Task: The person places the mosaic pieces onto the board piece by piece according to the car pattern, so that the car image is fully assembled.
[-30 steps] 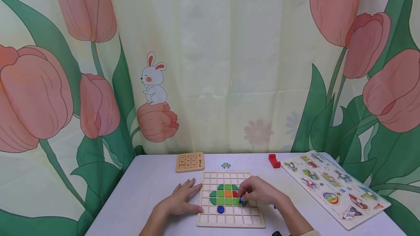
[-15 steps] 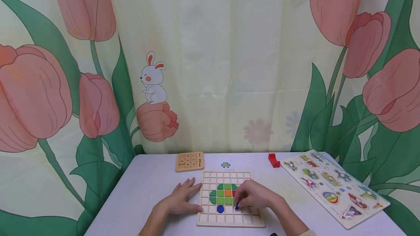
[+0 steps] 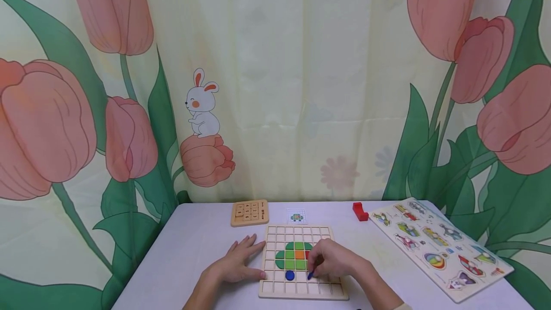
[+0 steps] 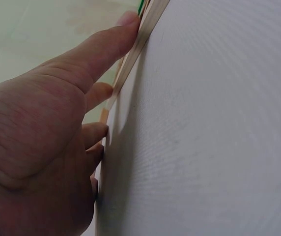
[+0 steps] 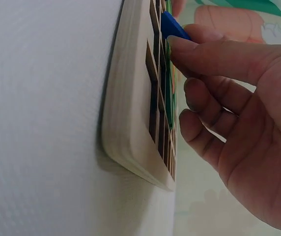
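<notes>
A wooden grid board (image 3: 275,290) lies on the table, with green, orange and red pieces set in its middle squares. Below the green ones sits a round blue piece (image 3: 290,275). My right hand (image 3: 333,258) pinches another blue piece (image 5: 174,25) between thumb and index finger, tilted at the grid two squares right of the round one. In the right wrist view, the other fingers of that hand curl loosely. My left hand (image 3: 234,263) rests with spread fingers at the board's left edge, its thumb touching the frame (image 4: 141,37). The right hand hides part of the pattern.
Behind the board lies a small pattern card (image 3: 297,216), with a wooden number puzzle (image 3: 249,213) to its left. A red block-like piece (image 3: 359,212) stands at the back right. A large picture puzzle board (image 3: 439,248) covers the table's right side.
My right hand has moved slightly left and toward me, bringing the blue piece from beside the green pattern down to the row of the round blue piece. The left hand stays put.
</notes>
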Available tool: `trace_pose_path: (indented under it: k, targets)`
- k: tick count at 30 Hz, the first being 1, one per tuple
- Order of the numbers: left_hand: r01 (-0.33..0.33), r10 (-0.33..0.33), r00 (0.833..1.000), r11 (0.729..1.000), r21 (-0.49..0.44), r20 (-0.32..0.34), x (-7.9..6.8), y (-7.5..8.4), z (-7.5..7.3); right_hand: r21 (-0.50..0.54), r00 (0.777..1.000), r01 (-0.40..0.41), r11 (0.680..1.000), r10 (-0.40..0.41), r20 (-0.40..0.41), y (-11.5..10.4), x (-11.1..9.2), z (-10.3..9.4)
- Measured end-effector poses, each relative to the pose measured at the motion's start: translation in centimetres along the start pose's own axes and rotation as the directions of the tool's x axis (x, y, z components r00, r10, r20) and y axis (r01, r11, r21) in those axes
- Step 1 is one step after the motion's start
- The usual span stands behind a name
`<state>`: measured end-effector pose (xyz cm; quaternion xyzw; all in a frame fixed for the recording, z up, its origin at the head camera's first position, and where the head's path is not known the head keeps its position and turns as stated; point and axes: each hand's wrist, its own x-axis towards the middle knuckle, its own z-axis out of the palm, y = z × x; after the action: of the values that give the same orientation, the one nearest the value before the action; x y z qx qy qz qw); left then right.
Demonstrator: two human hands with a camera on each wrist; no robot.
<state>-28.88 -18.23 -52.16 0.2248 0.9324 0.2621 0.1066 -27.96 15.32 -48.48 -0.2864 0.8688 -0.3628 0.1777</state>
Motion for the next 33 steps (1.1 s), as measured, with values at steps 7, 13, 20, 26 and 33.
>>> trace_pose_path:
  k: [7, 13, 20, 26, 33]
  targets:
    - [0.009, -0.009, 1.000, 1.000, 0.000, -0.002, 0.08, 0.00, 0.07, -0.030, 1.000, -0.008, 1.000, 0.008, -0.021, 0.05, 0.02, 0.03]
    - [0.008, -0.008, 1.000, 1.000, -0.001, -0.001, 0.06, -0.08, 0.09, -0.026, 1.000, -0.024, 0.999, 0.024, -0.020, 0.11, -0.04, -0.07]
    - [0.006, -0.006, 1.000, 1.000, 0.008, -0.004, 0.11, -0.03, 0.04, -0.028, 0.999, -0.050, 0.998, 0.049, -0.020, 0.10, -0.11, -0.21]
    - [0.000, 0.000, 1.000, 1.000, 0.005, -0.004, 0.10, -0.19, 0.10, -0.054, 0.998, -0.059, 0.997, 0.058, -0.012, 0.05, -0.21, -0.10]
    - [-0.001, 0.001, 1.000, 1.000, 0.001, -0.004, 0.02, -0.11, 0.07, -0.070, 0.999, -0.035, 0.997, 0.035, -0.006, -0.04, -0.12, 0.12]
